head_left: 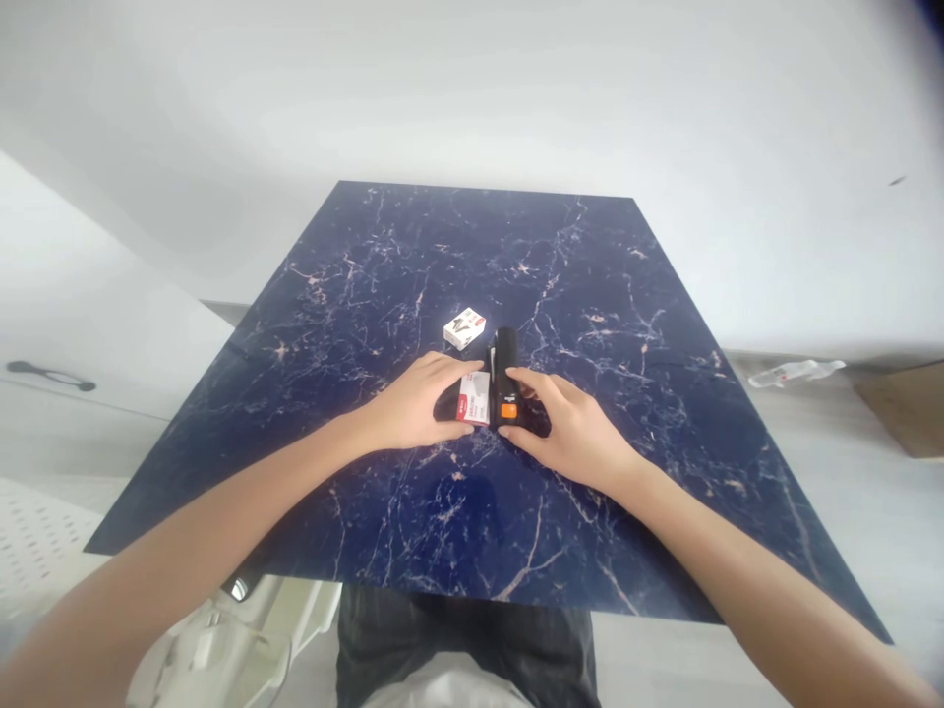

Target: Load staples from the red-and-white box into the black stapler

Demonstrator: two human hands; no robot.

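While my half-open left fingers (458,370) are gripping the red-and-white box (472,398) mid-way across the table (354,295) and my half-curled right fingers (527,380) are holding the black stapler (507,349) beside it, I am favouring light, even pressure.

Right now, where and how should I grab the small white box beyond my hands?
Pinch the white box by two opposite upright sides, probably coming from above and the left: it lies flat, printed face up, and the black device sits close on its right.
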